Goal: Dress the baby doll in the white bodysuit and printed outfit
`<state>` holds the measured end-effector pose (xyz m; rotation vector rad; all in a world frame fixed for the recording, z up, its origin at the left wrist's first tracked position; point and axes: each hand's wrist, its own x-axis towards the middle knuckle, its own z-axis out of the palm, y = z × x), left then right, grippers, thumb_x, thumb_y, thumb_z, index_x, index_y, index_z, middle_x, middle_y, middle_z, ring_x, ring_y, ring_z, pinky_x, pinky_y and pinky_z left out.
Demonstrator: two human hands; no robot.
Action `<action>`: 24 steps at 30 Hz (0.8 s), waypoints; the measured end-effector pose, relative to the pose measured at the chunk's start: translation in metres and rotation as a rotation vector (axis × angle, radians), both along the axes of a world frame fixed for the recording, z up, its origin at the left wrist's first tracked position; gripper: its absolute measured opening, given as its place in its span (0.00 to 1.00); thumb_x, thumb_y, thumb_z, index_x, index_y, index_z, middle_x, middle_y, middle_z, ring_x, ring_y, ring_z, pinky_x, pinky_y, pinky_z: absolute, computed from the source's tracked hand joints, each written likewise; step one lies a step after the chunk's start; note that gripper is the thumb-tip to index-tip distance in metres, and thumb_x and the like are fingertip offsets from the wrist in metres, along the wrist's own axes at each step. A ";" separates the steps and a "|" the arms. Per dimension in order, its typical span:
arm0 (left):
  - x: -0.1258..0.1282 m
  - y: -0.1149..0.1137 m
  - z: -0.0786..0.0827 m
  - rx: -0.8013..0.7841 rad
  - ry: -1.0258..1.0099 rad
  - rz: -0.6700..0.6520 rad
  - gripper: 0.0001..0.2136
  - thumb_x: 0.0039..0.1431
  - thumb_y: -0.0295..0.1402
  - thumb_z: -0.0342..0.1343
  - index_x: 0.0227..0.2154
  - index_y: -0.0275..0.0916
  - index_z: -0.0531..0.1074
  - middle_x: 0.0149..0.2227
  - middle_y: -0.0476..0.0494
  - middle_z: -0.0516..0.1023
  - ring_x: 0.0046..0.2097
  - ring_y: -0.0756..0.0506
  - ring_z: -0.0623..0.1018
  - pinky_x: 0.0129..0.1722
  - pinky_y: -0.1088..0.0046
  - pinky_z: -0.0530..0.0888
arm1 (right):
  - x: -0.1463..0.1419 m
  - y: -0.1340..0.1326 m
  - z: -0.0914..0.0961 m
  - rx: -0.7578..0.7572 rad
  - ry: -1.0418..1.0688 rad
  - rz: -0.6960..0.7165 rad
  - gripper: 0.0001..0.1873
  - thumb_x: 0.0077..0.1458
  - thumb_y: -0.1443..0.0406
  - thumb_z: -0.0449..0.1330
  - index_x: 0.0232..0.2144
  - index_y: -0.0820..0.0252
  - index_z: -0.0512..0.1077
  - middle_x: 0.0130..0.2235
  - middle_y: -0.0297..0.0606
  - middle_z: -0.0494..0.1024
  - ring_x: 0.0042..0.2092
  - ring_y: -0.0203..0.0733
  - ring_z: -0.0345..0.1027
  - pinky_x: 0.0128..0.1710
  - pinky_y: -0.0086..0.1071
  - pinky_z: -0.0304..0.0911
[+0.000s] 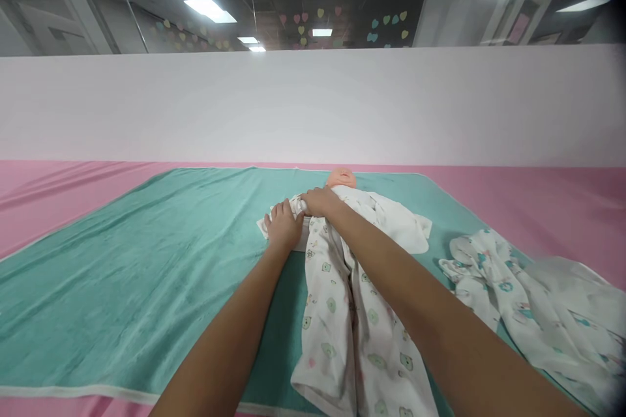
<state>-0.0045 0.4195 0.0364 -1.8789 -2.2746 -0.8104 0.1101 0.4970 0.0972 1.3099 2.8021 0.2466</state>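
Note:
A baby doll lies on its back on a teal towel, dressed in a white printed romper whose legs reach toward me. My left hand presses on the romper's sleeve at the doll's side, fingers curled over the cloth. My right hand is closed on the bunched sleeve fabric just beside the doll's shoulder. The two hands nearly touch. The doll's arm is hidden under the cloth.
A second crumpled white printed garment lies on the towel's right edge. The towel sits on a pink sheet. A white partition wall runs behind, with glass above it.

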 end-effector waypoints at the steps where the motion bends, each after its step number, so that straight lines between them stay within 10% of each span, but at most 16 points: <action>1: -0.001 0.001 0.001 -0.012 -0.026 0.019 0.28 0.61 0.45 0.40 0.60 0.35 0.54 0.59 0.34 0.62 0.61 0.39 0.58 0.59 0.52 0.56 | 0.001 -0.001 0.000 0.014 0.007 0.007 0.21 0.52 0.52 0.54 0.44 0.58 0.69 0.44 0.48 0.74 0.47 0.56 0.66 0.45 0.47 0.59; 24: -0.001 0.002 0.001 -0.029 0.000 0.029 0.29 0.60 0.50 0.36 0.60 0.42 0.54 0.59 0.35 0.62 0.60 0.37 0.59 0.56 0.49 0.57 | 0.001 0.003 0.023 -0.179 -0.104 0.079 0.22 0.53 0.54 0.56 0.50 0.49 0.65 0.45 0.41 0.74 0.45 0.50 0.69 0.39 0.39 0.62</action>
